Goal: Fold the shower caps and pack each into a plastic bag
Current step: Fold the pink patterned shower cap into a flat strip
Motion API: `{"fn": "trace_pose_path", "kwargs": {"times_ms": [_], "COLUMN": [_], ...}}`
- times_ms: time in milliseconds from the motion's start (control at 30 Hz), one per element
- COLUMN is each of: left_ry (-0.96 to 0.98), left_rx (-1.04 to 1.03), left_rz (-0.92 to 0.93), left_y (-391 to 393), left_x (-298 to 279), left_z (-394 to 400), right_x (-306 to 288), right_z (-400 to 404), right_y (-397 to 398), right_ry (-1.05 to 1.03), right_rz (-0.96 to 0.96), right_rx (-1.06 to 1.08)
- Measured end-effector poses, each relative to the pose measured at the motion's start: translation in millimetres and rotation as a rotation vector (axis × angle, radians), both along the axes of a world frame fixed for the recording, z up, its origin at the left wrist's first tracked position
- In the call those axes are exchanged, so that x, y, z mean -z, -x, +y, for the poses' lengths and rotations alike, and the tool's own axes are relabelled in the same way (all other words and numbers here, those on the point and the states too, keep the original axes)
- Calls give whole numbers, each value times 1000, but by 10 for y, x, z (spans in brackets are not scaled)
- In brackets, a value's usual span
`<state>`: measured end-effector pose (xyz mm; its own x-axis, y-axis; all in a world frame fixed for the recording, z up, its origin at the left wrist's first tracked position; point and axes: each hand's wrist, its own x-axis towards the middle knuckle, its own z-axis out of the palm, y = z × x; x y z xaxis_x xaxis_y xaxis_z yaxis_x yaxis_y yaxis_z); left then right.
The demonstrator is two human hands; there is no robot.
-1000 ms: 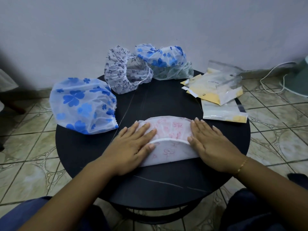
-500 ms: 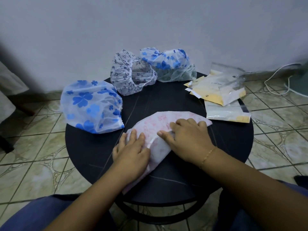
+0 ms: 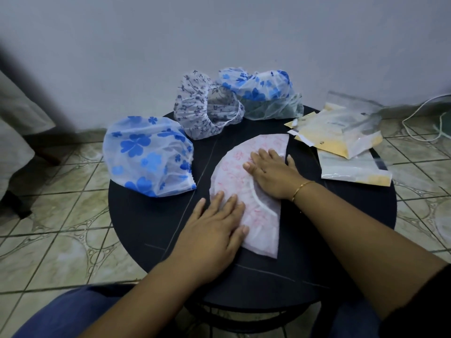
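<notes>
A pink-patterned shower cap (image 3: 234,172) lies folded into a half circle in the middle of the round black table (image 3: 146,220), its straight edge to the right. My left hand (image 3: 217,230) presses flat on its near end. My right hand (image 3: 271,172) lies flat on its upper part, fingers spread. Three unfolded caps stand behind: a blue-flowered cap (image 3: 148,154) at the left, a grey-sprigged cap (image 3: 202,108) at the back, and another blue-flowered cap (image 3: 263,93) beside it. A pile of plastic bags (image 3: 341,132) with yellow backing sits at the right edge.
The table stands close to a pale wall, on a tiled floor (image 3: 56,215). A white cable (image 3: 424,118) trails on the floor at the far right. A pale cloth (image 3: 17,125) hangs at the left edge. My knees are under the table's near edge.
The folded pink cap has turned from lying crosswise to running near-to-far, straight edge now at the right. My right hand moved up onto its far part; my left hand stays pressed on its near end.
</notes>
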<state>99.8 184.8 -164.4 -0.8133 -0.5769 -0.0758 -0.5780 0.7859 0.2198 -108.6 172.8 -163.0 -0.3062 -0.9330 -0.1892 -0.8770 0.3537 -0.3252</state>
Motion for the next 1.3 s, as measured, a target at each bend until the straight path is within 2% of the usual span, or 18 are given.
{"fn": "trace_pose_path", "kwargs": {"times_ms": [200,267,367,467,533,700,767,867,1033,1133,1300], "left_ry": [109,125,20,-72,-94,-160,-182,-181,-60,-39,9], "left_rx": [32,54,134,188,199,224,227,229,228,263,247], "left_rz": [260,354,471,497,491,437,436,409,371,356,399], "left_y": [4,14,38,56,41,-28,-55,-80,-74,-57,11], "left_x": [55,104,121,132,119,88,86,81,25,-15,32], "left_z": [-48,-99,-164,-205,-225,-277,-270,-242,-161,-127,-101], "right_x": [47,58,101,98,59,-114,-157,-76,41,7,-61], "right_z": [-92,-103,-33,146,293,809,1033,1225,1286,1290,1285], "right_y": [57,60,45,13,-4,-48,-102,-160,-178,-203,-185], "right_ry": [89,203,442,662,655,449,375,337,492,515,452], "right_rz": [74,95,159,210,156,-113,-164,-36,89,39,-274], "right_rx": [-123,-125,-179,-256,-332,-419,-477,-576,-600,-503,-131]}}
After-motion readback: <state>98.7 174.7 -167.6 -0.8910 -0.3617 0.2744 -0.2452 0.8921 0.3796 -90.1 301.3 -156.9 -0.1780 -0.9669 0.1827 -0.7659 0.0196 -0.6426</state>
